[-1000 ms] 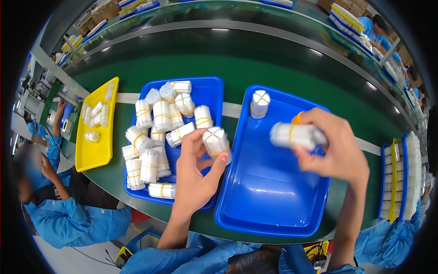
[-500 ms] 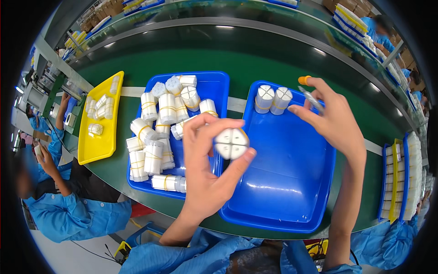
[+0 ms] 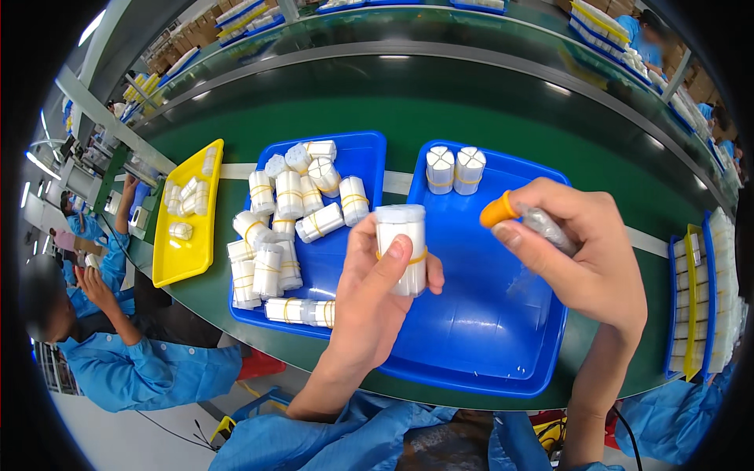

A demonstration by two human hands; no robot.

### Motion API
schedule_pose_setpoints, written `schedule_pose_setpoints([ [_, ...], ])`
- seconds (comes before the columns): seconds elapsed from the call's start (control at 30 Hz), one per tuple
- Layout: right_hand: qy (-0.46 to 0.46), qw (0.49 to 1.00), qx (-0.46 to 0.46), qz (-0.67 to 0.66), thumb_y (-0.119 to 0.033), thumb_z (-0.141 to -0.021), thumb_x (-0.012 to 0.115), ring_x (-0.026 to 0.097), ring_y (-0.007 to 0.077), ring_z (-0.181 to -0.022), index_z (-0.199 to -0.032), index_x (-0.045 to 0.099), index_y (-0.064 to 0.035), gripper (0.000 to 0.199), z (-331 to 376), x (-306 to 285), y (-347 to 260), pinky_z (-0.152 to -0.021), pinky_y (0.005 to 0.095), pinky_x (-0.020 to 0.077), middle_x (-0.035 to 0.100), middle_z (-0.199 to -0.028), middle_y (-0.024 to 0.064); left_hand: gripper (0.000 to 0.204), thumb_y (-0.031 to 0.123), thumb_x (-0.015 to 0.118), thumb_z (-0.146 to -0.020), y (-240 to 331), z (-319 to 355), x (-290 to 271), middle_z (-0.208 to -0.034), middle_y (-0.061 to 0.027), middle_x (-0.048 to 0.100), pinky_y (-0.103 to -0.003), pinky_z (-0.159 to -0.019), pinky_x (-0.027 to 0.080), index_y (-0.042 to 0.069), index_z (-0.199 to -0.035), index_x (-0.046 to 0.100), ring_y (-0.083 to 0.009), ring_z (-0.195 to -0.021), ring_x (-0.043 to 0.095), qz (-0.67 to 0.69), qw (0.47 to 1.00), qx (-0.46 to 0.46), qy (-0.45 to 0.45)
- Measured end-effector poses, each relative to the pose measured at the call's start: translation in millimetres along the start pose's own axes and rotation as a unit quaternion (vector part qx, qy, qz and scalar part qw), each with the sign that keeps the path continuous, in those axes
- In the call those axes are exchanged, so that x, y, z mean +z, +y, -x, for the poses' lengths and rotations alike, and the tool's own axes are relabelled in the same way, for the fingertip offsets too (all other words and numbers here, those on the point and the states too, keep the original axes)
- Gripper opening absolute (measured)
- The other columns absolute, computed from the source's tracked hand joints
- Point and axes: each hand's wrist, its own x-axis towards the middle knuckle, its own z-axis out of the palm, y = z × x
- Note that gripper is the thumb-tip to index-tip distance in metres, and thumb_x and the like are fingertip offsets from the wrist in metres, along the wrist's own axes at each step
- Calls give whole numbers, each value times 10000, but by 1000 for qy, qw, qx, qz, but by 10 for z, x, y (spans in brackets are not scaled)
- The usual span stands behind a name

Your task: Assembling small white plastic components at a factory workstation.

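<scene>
Head view: your left hand (image 3: 365,314) grips a yellow-banded white bundle (image 3: 402,235) over the right blue tray's (image 3: 471,330) left rim; your right hand (image 3: 601,247) clutches clear plastic (image 3: 550,228) above it; two bundles (image 3: 441,169) stand inside, many remain leftward.

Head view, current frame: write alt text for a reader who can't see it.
A person's left hand holds a yellow-banded white bundle, while the right hand, with an orange fingertip cover, holds a clear, crumpled-looking item. The left blue tray contains many similar bundles; the right blue tray has two standing bundles.
</scene>
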Motion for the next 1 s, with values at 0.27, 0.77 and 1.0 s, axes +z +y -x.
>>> schedule_pose_setpoints([
  [0.27, -89, 991, 83, -48, -78, -889, 651, 505, 34, -536, -917, 662, 2, 85, -17, 75, -138, -477, 200, 342, 606, -670, 20, 374, 390, 387, -1031, -110, -23, -219, -1028, -78, 543, -294, -643, 412, 61, -1205, 427, -163, -738, 536, 97, 990, -19, -99],
  [0.77, -138, 974, 131, -120, -186, -903, 668, 474, 46, -588, -884, 656, -36, 152, -131, 254, 101, -514, 242, 369, 570, -664, -14, 581, 528, 244, -1027, -30, -48, -265, -977, -104, 598, -303, -689, 454, 36, -1190, 507, -155, -778, 557, 83, 976, -26, -199],
  [1.0, -95, 987, 80, -106, -215, -833, 774, 496, 42, -684, -1033, 635, -54, 292, -111, 600, 263, -612, 225, 411, 586, -834, -21, 541, 408, 190, -1045, 21, -30, -199, -1058, -103, 579, -318, -848, 454, 3, -1177, 525, -187, -999, 559, -2, 995, 71, -68],
])
